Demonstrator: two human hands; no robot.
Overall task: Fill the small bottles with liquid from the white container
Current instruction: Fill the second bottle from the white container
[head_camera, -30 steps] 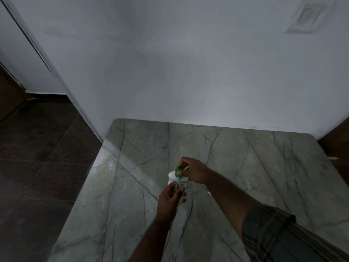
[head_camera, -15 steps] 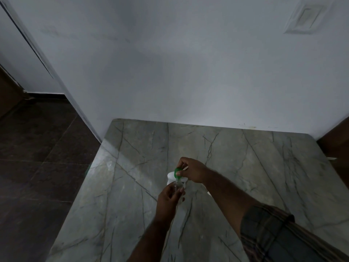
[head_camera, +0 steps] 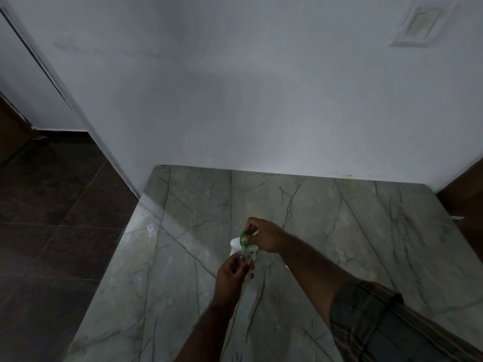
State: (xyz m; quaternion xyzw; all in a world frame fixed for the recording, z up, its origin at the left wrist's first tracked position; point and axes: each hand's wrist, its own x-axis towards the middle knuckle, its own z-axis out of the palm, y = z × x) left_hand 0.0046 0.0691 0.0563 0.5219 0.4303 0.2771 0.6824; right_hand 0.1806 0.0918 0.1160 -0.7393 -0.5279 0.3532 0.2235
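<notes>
Person's standing at a grey-green marble table (head_camera: 339, 231), polished slab w/ dark veins running across it. The white container (head_camera: 236, 244) is sitting on the slab, smooth, rounded, plastic-looking, mostly hidden behind the hands.

Left hand (head_camera: 232, 276) is reaching in from the near side of the container, fingers and thumb curling round a small clear bottle (head_camera: 241, 257). It's see-thru, glass or plastic, can't tell which. The bottle is being held upright, just in front of the container and overlapping it from where I'm looking. Can't tell whether there's liquid in it.

Right hand (head_camera: 264, 237) is coming over from the right of the container, thumb and fingertips pinching a small green piece (head_camera: 244, 236), rounded and glossy, right above the bottle's mouth. Funnel or cap, can't tell. The other fingers are bunching in a loose curl.

A dark plaid sleeve (head_camera: 379, 322), woven fabric w/ thin stripes, is covering the right upper arm, well nearer than the container.

Behind the container a plain matte white wall (head_camera: 235, 100) is meeting the slab's far edge. High up to the right of it a square white plate (head_camera: 418, 24) is sitting on the wall. Left of the container, beyond the slab's edge, a dark tiled floor (head_camera: 52, 218) is showing.
</notes>
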